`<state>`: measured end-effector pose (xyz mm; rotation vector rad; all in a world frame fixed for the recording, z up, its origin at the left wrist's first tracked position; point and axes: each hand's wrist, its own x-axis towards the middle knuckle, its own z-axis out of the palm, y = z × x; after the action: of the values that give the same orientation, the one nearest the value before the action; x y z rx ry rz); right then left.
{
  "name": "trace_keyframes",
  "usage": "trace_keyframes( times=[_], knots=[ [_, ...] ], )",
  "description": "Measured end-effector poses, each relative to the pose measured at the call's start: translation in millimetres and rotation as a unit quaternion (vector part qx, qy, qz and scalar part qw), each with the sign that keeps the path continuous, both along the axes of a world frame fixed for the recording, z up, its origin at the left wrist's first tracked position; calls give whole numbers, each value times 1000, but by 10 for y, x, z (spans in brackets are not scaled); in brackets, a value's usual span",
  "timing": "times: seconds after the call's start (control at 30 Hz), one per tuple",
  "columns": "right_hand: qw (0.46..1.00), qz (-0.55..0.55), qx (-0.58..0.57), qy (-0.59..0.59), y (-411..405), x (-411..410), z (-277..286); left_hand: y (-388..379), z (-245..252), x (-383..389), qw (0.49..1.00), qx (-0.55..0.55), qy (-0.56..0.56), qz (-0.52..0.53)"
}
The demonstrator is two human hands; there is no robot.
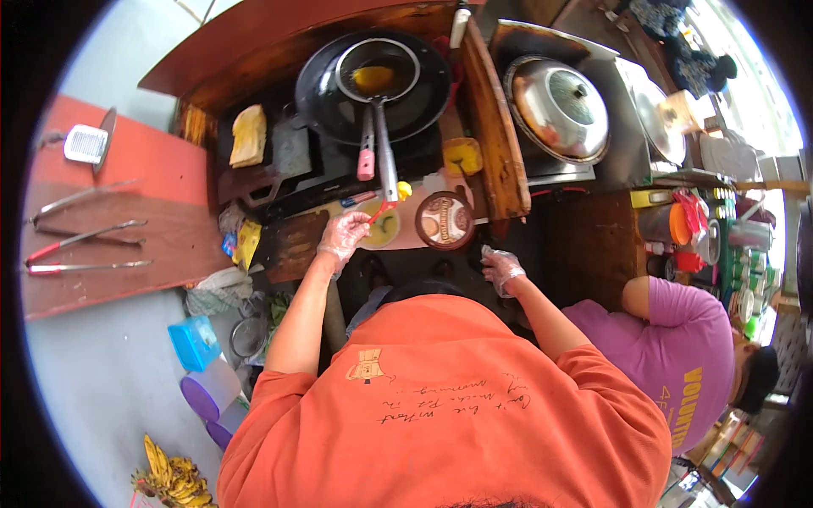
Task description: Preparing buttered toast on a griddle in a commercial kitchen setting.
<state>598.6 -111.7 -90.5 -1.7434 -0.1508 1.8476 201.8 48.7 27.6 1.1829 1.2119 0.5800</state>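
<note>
My left hand (343,237), in a clear plastic glove, grips a small red utensil (380,212) with a yellow lump (404,190) at its far end. Below it sits a tub of pale yellow-green liquid (381,233). A round brown lid with printing (444,220) lies to the right of the tub. My right hand (502,272), also gloved, hangs low beyond the lid; whether it holds anything is unclear. A small pan (377,43) with yellow food (373,79) rests inside a large black wok (317,95). A pink-handled utensil (366,164) lies beside the pan's handle.
Bread (248,136) lies left of the wok, near a grey metal plate (291,152). A tub of yellow spread (462,157) stands by the wooden partition (498,120). Tongs (89,265) lie on the red board. A lidded pot (559,111) and a person in purple (679,362) are right.
</note>
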Motion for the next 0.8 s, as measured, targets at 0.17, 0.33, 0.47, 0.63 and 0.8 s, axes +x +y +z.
trace_keyframes(
  times=[0.17,0.33,0.47,0.63,0.8],
  knots=[
    [999,6,-20,-40,102,-79,65,-234,242,-953,998,-2,63,32],
    [998,-22,-19,-56,48,-150,-34,-93,393,-1933,990,58,34,126],
    [994,40,-13,-101,50,-392,155,480,508,-2580,961,138,68,230],
    [767,514,71,-377,-499,-162,-567,1721,451,-2758,858,355,344,137],
    [706,518,103,-472,-720,-626,-150,1549,573,-2943,753,413,506,82]
  ],
)
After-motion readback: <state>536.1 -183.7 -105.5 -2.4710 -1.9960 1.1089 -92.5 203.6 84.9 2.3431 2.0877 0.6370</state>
